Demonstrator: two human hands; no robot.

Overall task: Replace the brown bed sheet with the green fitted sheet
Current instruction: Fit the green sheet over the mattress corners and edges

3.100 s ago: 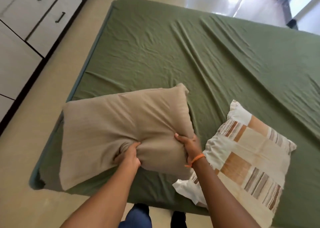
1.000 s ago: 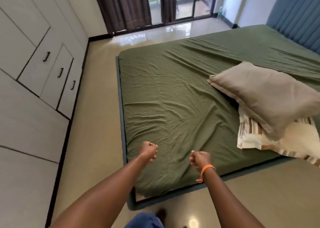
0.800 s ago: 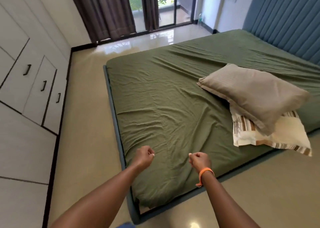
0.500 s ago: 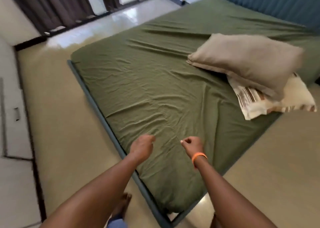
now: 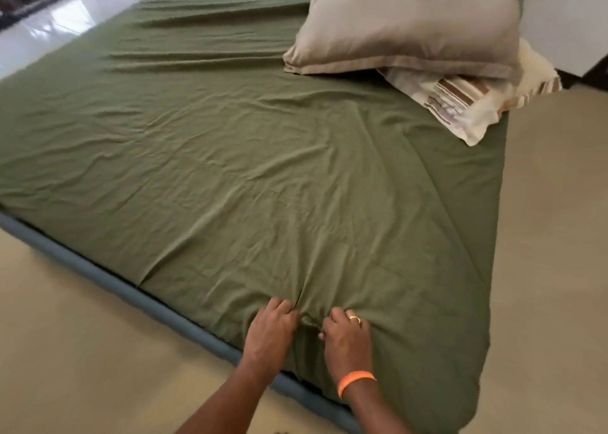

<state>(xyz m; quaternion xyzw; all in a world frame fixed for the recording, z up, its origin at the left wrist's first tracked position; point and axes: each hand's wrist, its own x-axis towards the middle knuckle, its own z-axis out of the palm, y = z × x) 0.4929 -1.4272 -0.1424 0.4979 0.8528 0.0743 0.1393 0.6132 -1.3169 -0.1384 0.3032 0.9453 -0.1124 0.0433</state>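
Head view: a person leans over the near edge of a low bed.
Left hand [image 5: 271, 330]: its grip is clamped on a bunched fold of the green fitted sheet [image 5: 230, 157], fingers curled into the cloth.
Right hand [image 5: 345, 338]: just right of the left hand, its grip pinches the same fold; a ring and an orange wristband [image 5: 355, 379] show.
Sheet: spread wrinkled over the mattress, creases fanning away from both hands.
Beige pillow [image 5: 408, 27]: far beyond the hands, to the right, lying on a striped pillow [image 5: 460, 102].
Bed frame [image 5: 98, 272]: blue-grey rail left of the hands.
Floor [image 5: 65, 351]: beige.
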